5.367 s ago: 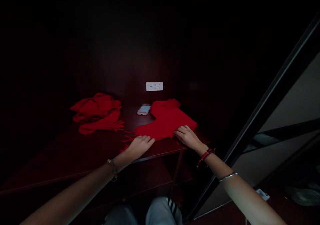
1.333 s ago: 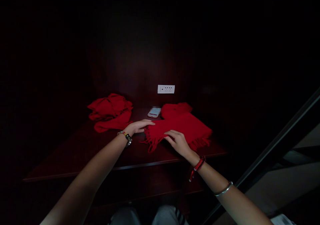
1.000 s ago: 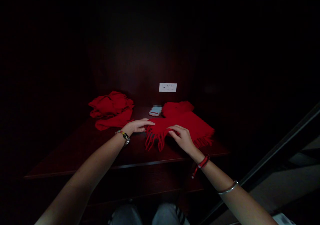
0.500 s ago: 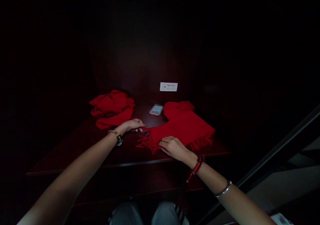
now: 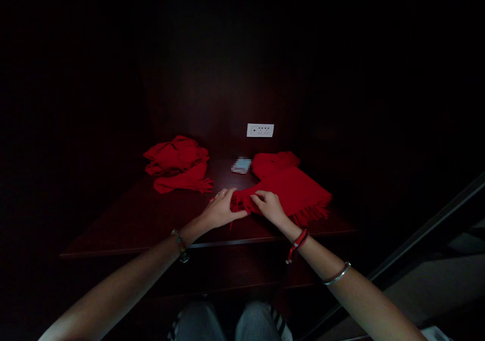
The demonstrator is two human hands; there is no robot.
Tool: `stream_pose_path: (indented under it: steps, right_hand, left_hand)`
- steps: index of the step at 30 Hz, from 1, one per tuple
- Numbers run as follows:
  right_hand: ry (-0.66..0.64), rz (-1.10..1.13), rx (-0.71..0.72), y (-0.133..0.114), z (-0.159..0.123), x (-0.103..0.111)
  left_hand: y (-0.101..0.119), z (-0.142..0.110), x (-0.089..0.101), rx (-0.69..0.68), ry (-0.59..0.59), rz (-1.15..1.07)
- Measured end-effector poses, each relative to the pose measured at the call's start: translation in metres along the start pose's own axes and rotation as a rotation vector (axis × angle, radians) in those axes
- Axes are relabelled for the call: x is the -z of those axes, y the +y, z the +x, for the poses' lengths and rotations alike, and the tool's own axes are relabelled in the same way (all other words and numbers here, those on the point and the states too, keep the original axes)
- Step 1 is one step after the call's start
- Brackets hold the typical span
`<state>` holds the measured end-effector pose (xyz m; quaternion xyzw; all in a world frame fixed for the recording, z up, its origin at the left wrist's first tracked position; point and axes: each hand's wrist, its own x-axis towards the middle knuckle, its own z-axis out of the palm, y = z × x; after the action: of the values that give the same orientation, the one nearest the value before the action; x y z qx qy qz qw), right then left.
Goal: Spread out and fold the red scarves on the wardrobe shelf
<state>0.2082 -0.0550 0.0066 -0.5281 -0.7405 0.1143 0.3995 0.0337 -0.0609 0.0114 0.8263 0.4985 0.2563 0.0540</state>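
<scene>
A red fringed scarf (image 5: 293, 189) lies folded on the dark wooden shelf, its fringe hanging toward me and to the left. My left hand (image 5: 222, 210) is at the scarf's left fringe, thumb and fingers spread apart around the strands. Beside it, my right hand (image 5: 270, 207) has its fingertips together on the scarf's edge near that fringe. Part of the fringe is hidden behind both hands. Further left, a second red fringed cloth (image 5: 176, 156) sits in a crumpled heap, touched by neither hand.
A small pale blurred item (image 5: 241, 165) lies between the two red cloths. On the dark back wall is a white socket plate (image 5: 260, 130). The wooden shelf (image 5: 125, 230) has its front edge above my knees. A slanting dark frame edge (image 5: 424, 240) runs along the right.
My left hand has moved right onto the fringe and spread its fingers. My right hand has shifted slightly away from me along the scarf's edge. The view has turned a little left.
</scene>
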Motion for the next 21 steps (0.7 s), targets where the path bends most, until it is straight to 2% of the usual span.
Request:
stream_pose_path:
  steps: [3, 6, 10, 14, 17, 19, 21]
  right_hand:
    - [-0.04, -0.036, 0.041, -0.003, -0.005, -0.002]
    - [-0.102, -0.035, 0.106, -0.006, -0.01, 0.0]
    - [-0.279, 0.009, 0.301, -0.003, -0.02, 0.008]
    - [-0.466, -0.056, 0.462, 0.004, -0.033, 0.013]
    - [-0.504, -0.066, 0.495, 0.006, -0.037, 0.017]
    - [-0.515, -0.016, 0.504, 0.007, -0.034, 0.019]
    - [-0.472, 0.018, 0.476, 0.009, -0.027, 0.019]
  left_hand:
    - [0.012, -0.005, -0.011, 0.019, -0.05, 0.186]
    - [0.005, -0.002, -0.011, 0.01, -0.105, 0.28]
    - [-0.019, -0.003, 0.01, -0.072, -0.098, 0.392]
    - [-0.046, -0.018, 0.039, -0.18, -0.193, 0.506]
    - [-0.057, -0.028, 0.049, -0.185, -0.211, 0.451]
    - [-0.057, -0.028, 0.049, -0.192, -0.193, 0.37]
    - [-0.05, -0.025, 0.043, -0.227, -0.16, 0.292]
